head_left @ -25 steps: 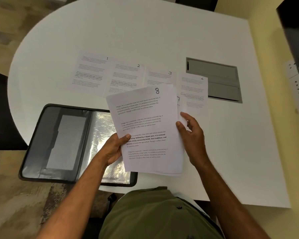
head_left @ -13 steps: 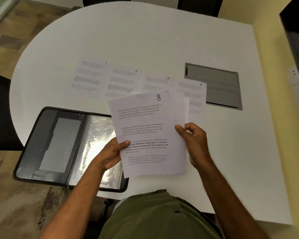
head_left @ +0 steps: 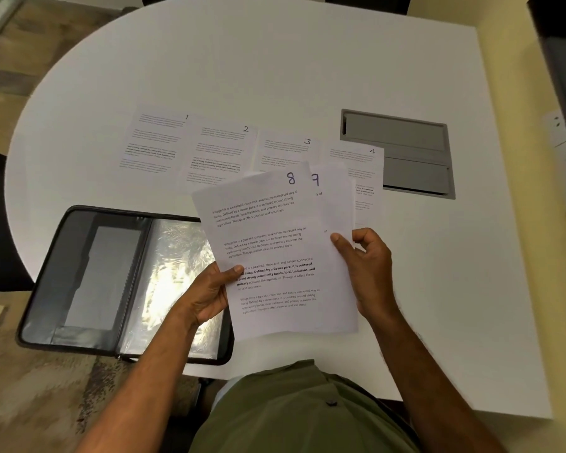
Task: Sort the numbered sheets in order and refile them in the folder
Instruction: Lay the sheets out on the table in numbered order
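Currently, the left hand [head_left: 209, 294] and right hand [head_left: 368, 266] each pinch a side edge of the fanned stack [head_left: 285, 256], held above the table [head_left: 275, 60]; sheet 8 faces up. Sheets 1 [head_left: 157, 142], 2 [head_left: 219, 155], 3 [head_left: 285, 152] and 4 [head_left: 363, 165] lie in a row. The folder [head_left: 89, 279] lies open at left.
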`<state>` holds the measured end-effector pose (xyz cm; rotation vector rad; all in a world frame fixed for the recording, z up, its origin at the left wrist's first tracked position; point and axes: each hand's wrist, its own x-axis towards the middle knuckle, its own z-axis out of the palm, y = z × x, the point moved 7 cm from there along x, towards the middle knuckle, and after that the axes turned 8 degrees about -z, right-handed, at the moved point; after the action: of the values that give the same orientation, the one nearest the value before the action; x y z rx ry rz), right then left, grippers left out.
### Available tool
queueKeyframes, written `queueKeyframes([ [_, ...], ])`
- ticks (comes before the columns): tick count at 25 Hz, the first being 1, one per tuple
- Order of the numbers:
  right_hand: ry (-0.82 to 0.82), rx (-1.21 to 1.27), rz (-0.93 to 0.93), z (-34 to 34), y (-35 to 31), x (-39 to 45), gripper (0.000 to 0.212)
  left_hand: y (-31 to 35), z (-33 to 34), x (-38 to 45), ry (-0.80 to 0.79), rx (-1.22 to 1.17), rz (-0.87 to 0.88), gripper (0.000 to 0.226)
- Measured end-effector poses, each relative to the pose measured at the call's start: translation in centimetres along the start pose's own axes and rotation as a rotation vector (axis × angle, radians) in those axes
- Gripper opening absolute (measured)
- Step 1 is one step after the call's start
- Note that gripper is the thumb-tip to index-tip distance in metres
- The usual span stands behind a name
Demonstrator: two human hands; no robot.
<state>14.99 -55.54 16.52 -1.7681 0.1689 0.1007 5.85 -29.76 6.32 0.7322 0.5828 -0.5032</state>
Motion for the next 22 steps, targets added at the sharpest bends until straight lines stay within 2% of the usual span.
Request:
queueKeyframes([
  [3, 0.005, -0.009, 0.033, -0.3, 0.5, 0.2, 0.016, -0.3, 0.0, 0.2, 0.0, 0.0, -0.003, 0.045],
  [12, -0.119, -0.043, 0.022, 0.2, 0.2, -0.2, 0.021, -0.4, -0.3, 0.6, 0.002, -0.016, 0.012, 0.045],
  [17, -0.104, -0.083, -0.043, 0.3, -0.8, -0.3, 0.011, -0.5, -0.5, 0.4, -0.012, -0.01, 0.003, 0.046],
  [22, -0.064, -0.149, -0.062, 0.2, -0.7, -0.3, 0.046, -1.0, -0.5, 0.5, -0.039, 0.006, -0.011, 0.047],
])
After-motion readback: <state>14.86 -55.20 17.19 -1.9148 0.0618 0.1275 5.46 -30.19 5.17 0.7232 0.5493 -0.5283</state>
